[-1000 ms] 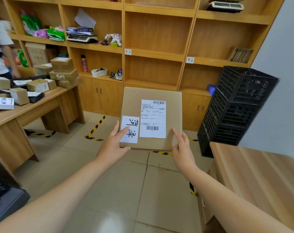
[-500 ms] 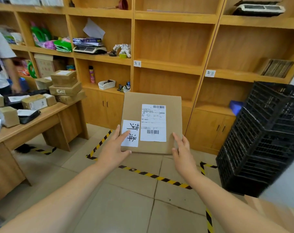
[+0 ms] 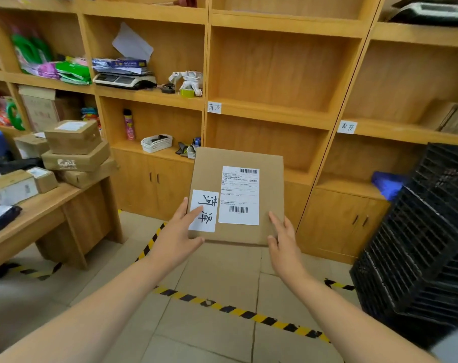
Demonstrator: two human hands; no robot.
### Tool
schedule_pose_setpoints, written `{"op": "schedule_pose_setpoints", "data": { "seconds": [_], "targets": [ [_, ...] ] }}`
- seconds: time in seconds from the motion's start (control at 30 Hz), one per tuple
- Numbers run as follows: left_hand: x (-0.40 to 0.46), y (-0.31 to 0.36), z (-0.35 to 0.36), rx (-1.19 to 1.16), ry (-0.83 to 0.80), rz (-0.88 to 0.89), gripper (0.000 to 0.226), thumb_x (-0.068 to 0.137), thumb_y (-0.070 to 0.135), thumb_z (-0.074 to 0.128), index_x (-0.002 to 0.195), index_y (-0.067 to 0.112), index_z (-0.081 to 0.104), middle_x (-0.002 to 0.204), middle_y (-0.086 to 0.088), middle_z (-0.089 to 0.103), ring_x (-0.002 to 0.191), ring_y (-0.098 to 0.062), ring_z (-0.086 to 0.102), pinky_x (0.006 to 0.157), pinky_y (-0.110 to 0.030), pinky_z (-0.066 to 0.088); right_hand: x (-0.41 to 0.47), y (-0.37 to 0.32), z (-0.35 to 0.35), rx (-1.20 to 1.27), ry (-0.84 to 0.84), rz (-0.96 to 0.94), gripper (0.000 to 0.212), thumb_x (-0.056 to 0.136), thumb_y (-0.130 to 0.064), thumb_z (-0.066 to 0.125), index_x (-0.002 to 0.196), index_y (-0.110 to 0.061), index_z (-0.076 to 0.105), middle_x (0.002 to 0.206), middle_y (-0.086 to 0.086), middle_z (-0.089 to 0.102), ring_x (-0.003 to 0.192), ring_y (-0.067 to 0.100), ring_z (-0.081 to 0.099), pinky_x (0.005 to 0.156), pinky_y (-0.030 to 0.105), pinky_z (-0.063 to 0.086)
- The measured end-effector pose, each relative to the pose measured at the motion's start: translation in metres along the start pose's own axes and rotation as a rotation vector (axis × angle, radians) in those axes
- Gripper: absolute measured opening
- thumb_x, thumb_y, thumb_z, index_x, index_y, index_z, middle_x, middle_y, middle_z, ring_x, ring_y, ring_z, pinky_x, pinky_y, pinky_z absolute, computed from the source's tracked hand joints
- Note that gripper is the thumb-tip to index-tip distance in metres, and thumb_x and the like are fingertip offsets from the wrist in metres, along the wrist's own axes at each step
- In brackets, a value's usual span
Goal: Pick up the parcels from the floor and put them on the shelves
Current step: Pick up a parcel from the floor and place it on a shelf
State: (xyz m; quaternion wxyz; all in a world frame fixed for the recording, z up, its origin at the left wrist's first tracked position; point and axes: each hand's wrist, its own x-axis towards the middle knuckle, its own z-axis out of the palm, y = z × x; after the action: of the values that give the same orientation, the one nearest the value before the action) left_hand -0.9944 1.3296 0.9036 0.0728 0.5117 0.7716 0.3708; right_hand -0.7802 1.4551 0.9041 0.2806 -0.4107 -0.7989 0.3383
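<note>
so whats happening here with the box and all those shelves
A person is carrying a flat cardboard box with both hands, left hand at its lower left corner and right hand at its lower right. It has a printed shipping label and a handwritten note on top. They face a wooden shelf unit whose middle compartments look empty. The box isn't on a shelf yet.

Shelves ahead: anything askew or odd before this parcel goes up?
Little. A loose paper sheet leans crooked against the back of a left compartment. On the desk, the stacked boxes sit slightly skewed. The parcel, held by left hand and right hand, looks intact.
</note>
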Motion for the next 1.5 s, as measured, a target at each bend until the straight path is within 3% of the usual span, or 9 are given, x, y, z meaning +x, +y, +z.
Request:
{"op": "schedule_pose_setpoints", "data": {
  "seconds": [0.1, 0.17, 0.3, 0.4, 0.5, 0.67, 0.83, 0.93, 1.5],
  "targets": [
    [0.056, -0.027, -0.016, -0.030, -0.017, 0.019, 0.073, 0.081, 0.021, 0.068, 0.142, 0.035, 0.032, 0.158, 0.011, 0.002, 0.104, -0.007, 0.049, 0.074, -0.015, 0.042, 0.051, -0.012, 0.026, -0.016, 0.023, 0.012, 0.053, 0.098, -0.016, 0.034, 0.144, -0.040, 0.022, 0.158, -0.007, 0.002, 0.104, 0.001, 0.034, 0.085, 0.021, 0.036],
    [0.092, -0.042, -0.024, -0.039, -0.027, 0.038, 0.073, 0.080, 0.020, 0.068, 0.142, 0.033, 0.033, 0.158, 0.011, 0.002, 0.120, -0.003, 0.042, 0.080, -0.016, 0.037, 0.083, -0.017, 0.043, -0.029, 0.043, 0.013, 0.053, 0.098, -0.017, 0.034, 0.144, -0.041, 0.021, 0.158, -0.007, 0.003, 0.103, 0.002, 0.035, 0.085, 0.022, 0.037],
    [0.152, -0.065, -0.027, -0.031, -0.053, 0.056, 0.072, 0.080, 0.022, 0.068, 0.142, 0.035, 0.033, 0.157, 0.014, 0.003, 0.119, 0.001, 0.041, 0.076, -0.015, 0.041, 0.137, -0.020, 0.063, -0.034, 0.078, 0.051, 0.053, 0.098, -0.016, 0.035, 0.143, -0.041, 0.022, 0.158, -0.006, 0.004, 0.120, 0.016, 0.044, 0.094, 0.029, 0.039],
    [0.196, -0.077, -0.023, -0.029, -0.062, 0.077, 0.071, 0.080, 0.021, 0.068, 0.141, 0.034, 0.034, 0.157, 0.012, 0.004, 0.134, -0.007, 0.033, 0.075, -0.009, 0.037, 0.178, -0.019, 0.073, -0.069, 0.107, 0.064, 0.053, 0.097, -0.016, 0.036, 0.143, -0.041, 0.024, 0.158, -0.003, 0.006, 0.129, 0.021, 0.041, 0.098, 0.034, 0.040],
    [0.239, -0.089, -0.016, -0.017, -0.053, 0.082, 0.073, 0.079, 0.021, 0.069, 0.142, 0.033, 0.032, 0.158, 0.013, 0.004, 0.133, -0.008, 0.035, 0.065, -0.009, 0.040, 0.221, -0.015, 0.081, -0.085, 0.118, 0.067, 0.053, 0.097, -0.015, 0.036, 0.143, -0.038, 0.025, 0.158, -0.002, 0.005, 0.130, 0.021, 0.040, 0.092, 0.031, 0.039],
    [0.316, -0.108, 0.001, 0.003, -0.043, 0.074, 0.075, 0.079, 0.022, 0.070, 0.142, 0.036, 0.030, 0.158, 0.014, 0.004, 0.137, -0.012, 0.031, 0.077, -0.020, 0.048, 0.304, 0.000, 0.094, -0.069, 0.123, 0.056, 0.052, 0.098, -0.015, 0.036, 0.143, -0.037, 0.025, 0.158, -0.002, 0.006, 0.125, 0.020, 0.044, 0.087, 0.026, 0.037],
    [0.412, -0.114, 0.015, 0.038, -0.006, 0.062, 0.077, 0.079, 0.023, 0.070, 0.142, 0.034, 0.028, 0.157, 0.013, 0.006, 0.137, -0.014, 0.031, 0.086, -0.027, 0.048, 0.411, 0.021, 0.099, -0.015, 0.134, 0.005, 0.053, 0.096, -0.012, 0.039, 0.143, -0.035, 0.028, 0.157, 0.000, 0.009, 0.134, 0.018, 0.036, 0.097, 0.023, 0.033],
    [0.470, -0.111, 0.023, 0.046, 0.039, 0.081, 0.079, 0.079, 0.023, 0.070, 0.144, 0.032, 0.026, 0.156, 0.015, 0.006, 0.135, -0.012, 0.034, 0.081, -0.021, 0.045, 0.474, 0.026, 0.092, 0.018, 0.136, -0.023, 0.053, 0.096, -0.010, 0.039, 0.143, -0.034, 0.029, 0.157, 0.000, 0.007, 0.139, 0.018, 0.027, 0.099, 0.020, 0.027],
    [0.687, -0.165, 0.062, 0.028, 0.081, 0.063, 0.074, 0.077, 0.025, 0.069, 0.140, 0.037, 0.031, 0.157, 0.015, 0.006, 0.137, -0.012, 0.030, 0.087, -0.026, 0.047, 0.697, 0.043, 0.110, -0.102, 0.167, -0.030, 0.053, 0.096, -0.017, 0.040, 0.141, -0.042, 0.027, 0.157, -0.008, 0.009, 0.122, 0.019, 0.050, 0.084, 0.031, 0.047]
  ]
}}
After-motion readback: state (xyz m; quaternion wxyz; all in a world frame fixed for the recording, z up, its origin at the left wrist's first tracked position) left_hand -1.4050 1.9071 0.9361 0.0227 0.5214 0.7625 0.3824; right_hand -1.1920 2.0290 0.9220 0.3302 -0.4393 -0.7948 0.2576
